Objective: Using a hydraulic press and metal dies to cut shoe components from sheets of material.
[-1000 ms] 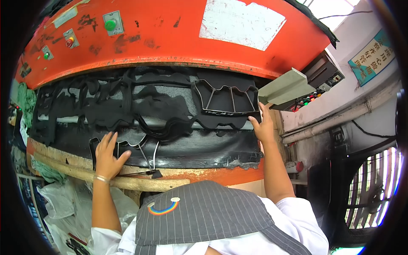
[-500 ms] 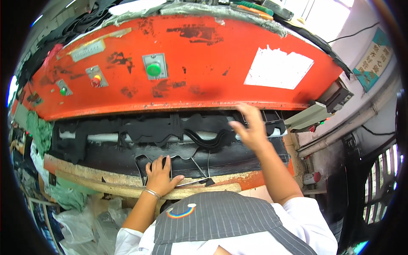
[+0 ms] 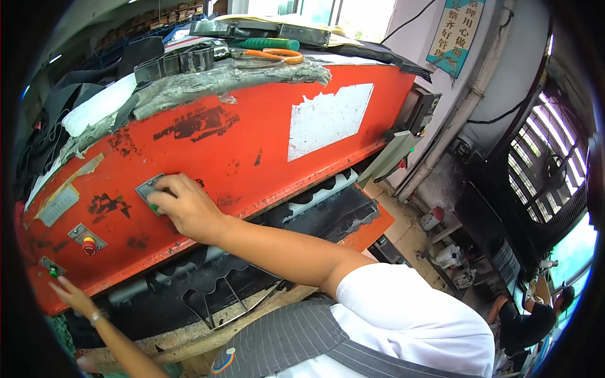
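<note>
My right hand (image 3: 192,211) reaches across to a square metal plate (image 3: 146,189) on the orange-red machine front. Its fingers are curled over the green push button (image 3: 154,208), mostly hidden behind them. At the far left, my left hand (image 3: 77,301) has its fingers stretched out beside a smaller green button (image 3: 53,272); whether they touch is unclear. Between the two plates sits a red knob (image 3: 89,247). Below my right forearm, a thin metal-strip cutting die (image 3: 205,309) lies on black sheet material (image 3: 148,314) along the machine bed.
The orange-red machine beam (image 3: 252,145) spans the bed. On its top lie orange-handled scissors (image 3: 277,55), a green-handled tool (image 3: 265,44) and metal strip dies (image 3: 165,66). A grey box arm (image 3: 387,154) juts out at the right end. Another person (image 3: 532,321) is at the lower right.
My view has swung right. My left hand has left the cutting die for the small green button. My right hand has moved from the black sheets to the larger green button.
</note>
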{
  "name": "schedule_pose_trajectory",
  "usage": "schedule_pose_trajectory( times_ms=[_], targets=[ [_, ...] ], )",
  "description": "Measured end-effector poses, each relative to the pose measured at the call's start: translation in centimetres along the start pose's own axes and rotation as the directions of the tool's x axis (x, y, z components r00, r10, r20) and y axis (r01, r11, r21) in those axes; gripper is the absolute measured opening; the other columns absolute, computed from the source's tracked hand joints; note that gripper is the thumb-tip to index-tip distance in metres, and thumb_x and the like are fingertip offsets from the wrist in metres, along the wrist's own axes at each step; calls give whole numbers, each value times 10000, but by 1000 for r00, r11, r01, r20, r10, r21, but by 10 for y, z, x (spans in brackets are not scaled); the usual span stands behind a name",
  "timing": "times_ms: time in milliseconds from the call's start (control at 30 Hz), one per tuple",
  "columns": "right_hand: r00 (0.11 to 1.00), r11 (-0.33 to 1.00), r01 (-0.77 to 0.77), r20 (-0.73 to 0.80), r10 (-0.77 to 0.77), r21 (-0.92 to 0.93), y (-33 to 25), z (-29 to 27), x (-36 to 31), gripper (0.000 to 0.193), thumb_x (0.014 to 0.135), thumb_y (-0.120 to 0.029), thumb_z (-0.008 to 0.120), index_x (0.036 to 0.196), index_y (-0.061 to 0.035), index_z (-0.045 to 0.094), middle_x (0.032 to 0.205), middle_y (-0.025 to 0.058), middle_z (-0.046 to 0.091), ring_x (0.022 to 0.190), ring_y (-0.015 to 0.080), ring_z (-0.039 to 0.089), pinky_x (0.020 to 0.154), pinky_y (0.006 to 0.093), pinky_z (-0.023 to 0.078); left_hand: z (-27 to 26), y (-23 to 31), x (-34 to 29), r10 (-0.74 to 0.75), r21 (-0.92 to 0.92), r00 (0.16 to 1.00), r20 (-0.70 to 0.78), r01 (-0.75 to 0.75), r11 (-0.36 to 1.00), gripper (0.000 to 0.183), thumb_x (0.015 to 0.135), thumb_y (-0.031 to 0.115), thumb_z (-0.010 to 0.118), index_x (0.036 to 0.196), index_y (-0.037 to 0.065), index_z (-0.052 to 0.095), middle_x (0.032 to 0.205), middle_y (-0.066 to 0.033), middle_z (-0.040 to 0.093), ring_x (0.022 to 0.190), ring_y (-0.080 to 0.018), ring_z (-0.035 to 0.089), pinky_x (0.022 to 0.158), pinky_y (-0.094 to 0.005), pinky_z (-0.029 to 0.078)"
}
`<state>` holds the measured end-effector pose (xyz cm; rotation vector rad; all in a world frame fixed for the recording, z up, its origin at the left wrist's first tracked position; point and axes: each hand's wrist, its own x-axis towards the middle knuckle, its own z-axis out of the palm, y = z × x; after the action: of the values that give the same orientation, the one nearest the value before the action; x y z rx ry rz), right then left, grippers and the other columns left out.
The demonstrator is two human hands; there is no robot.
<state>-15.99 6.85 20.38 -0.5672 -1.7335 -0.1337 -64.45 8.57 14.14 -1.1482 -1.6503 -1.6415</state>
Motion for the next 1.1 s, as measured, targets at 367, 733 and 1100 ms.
schedule_pose_trajectory(
  times_ms=[367, 733, 1100],
  targets=[
    [936, 953, -303, 193, 295, 12, -6, -46, -24, 499, 778, -201, 734, 1200, -49, 514, 1042, 158, 514, 990, 343, 526, 855, 425, 448, 7, 51, -14, 15, -227, 961, 276, 50, 973, 727, 990, 395, 485, 1503, -9, 163, 1562, -203, 184, 1430, -314, 232, 1160, -376, 176],
    [376, 717, -543, 638, 672, -436, -56, -208, -197, 487, 730, -461, 735, 946, -45, 604, 900, 135, 598, 917, 338, 578, 817, 436, 461, -118, 322, -272, 746, -753, 114, 656, 175, 635, 379, 801, 206, 724, 1107, 1, 635, 1060, -168, 652, 949, -330, 630, 831, -381, 510],
    [558, 805, -367, 582, 592, -467, -67, -218, -228, 519, 597, -353, 826, 940, -47, 585, 955, 126, 547, 959, 316, 530, 832, 410, 457, -118, 383, -319, 432, -422, 183, 883, -94, 902, 407, 772, 381, 730, 940, 14, 671, 869, -159, 642, 823, -347, 622, 725, -415, 504]
  ],
)
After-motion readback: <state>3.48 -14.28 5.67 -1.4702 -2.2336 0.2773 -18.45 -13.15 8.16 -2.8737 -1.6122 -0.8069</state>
